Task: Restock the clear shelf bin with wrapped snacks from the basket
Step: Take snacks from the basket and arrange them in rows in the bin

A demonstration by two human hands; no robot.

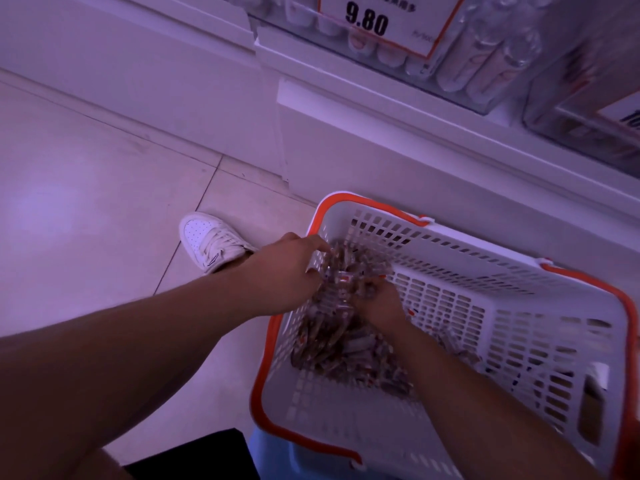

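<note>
Floor-level basket (519,306): both hands (332,289) gather wrapped snacks (332,344)

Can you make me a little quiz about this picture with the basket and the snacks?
1. True or false: both hands are inside the basket, gathering wrapped snacks.
2. What number is on the price sign above the shelf bin? A) 9.80 B) 5.20 C) 1.50
3. Fill in: the basket's rim is ____ in colour.

Key
1. True. The left hand and right hand are both in the snack pile.
2. A
3. Orange
</note>
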